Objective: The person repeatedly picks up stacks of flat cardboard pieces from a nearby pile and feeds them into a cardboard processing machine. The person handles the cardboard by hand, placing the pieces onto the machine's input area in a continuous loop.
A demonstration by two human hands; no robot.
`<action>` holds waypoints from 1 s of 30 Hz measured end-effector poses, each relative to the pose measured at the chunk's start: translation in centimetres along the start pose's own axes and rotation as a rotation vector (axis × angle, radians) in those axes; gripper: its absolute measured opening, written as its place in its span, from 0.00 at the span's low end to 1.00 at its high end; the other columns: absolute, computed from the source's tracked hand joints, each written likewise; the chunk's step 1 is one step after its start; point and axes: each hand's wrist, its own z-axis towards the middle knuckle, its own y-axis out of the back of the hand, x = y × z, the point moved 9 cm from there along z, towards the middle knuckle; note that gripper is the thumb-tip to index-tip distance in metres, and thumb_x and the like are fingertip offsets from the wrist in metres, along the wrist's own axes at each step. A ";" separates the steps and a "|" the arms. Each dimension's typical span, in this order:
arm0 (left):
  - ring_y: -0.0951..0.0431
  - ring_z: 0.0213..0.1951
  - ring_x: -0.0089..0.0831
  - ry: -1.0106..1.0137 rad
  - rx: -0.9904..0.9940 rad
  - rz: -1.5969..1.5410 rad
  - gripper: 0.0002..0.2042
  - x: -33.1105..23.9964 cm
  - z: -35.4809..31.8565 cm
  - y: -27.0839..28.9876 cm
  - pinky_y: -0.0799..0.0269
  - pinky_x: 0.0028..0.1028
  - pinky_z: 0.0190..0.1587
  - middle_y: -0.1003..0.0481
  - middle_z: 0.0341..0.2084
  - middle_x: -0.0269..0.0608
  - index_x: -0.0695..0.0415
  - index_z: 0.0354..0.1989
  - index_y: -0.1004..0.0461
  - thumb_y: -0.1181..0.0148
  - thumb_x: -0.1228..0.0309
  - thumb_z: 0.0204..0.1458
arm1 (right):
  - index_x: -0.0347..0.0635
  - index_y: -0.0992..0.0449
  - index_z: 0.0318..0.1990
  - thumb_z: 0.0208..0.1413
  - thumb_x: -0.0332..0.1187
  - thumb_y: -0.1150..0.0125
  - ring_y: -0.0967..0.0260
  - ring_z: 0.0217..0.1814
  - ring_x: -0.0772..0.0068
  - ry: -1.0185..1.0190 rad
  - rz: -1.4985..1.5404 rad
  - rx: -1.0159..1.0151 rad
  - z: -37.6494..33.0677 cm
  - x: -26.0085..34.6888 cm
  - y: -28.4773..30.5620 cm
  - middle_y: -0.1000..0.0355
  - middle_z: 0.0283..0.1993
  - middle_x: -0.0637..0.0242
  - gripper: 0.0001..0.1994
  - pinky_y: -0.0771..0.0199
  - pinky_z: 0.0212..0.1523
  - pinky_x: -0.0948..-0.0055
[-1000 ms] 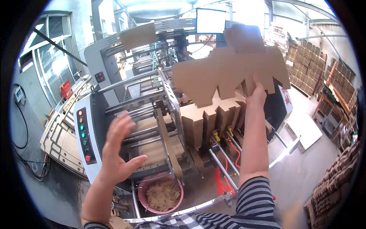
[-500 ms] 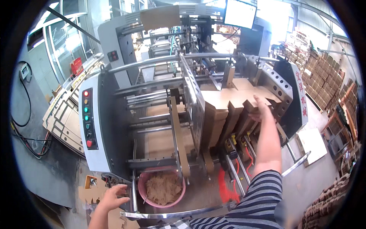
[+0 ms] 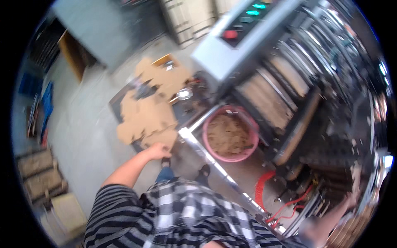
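My left hand [image 3: 158, 151] hangs at the left over the near edge of flat brown cardboard pieces [image 3: 147, 113] lying low by the machine. Its fingers look loosely apart, somewhat blurred, and I see nothing held in them. Far to the right, my right arm stretches toward the machine's stack side. There my right hand [image 3: 352, 199] is smeared by motion, and its fingers cannot be made out. Beside the machine's metal frame bar [image 3: 215, 163] stands a pink basin [image 3: 228, 158] full of brown cardboard scraps [image 3: 229, 133].
The grey control panel [image 3: 225, 58] with lit green buttons and a red knob juts out ahead. Red hoses [image 3: 295, 204] run by the machine's lower rails. A yellow-brown box [image 3: 164, 61] sits beyond the cardboard. Stacked brown bundles [image 3: 43, 180] stand at the left.
My view has swung left and down, so the machine now lies to the right and my feet show. The right hand, earlier at the cardboard stack, is blurred near the right rim.
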 end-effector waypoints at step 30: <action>0.26 0.46 0.36 0.587 -0.912 -1.209 0.30 50.3 3.9 13.2 0.29 0.36 0.49 0.28 0.45 0.46 0.65 0.53 0.40 0.31 0.72 0.43 | 0.29 0.27 0.46 0.41 0.38 0.26 0.27 0.41 0.64 -0.741 0.074 1.634 -86.2 27.4 -74.3 0.25 0.43 0.59 0.27 0.28 0.43 0.69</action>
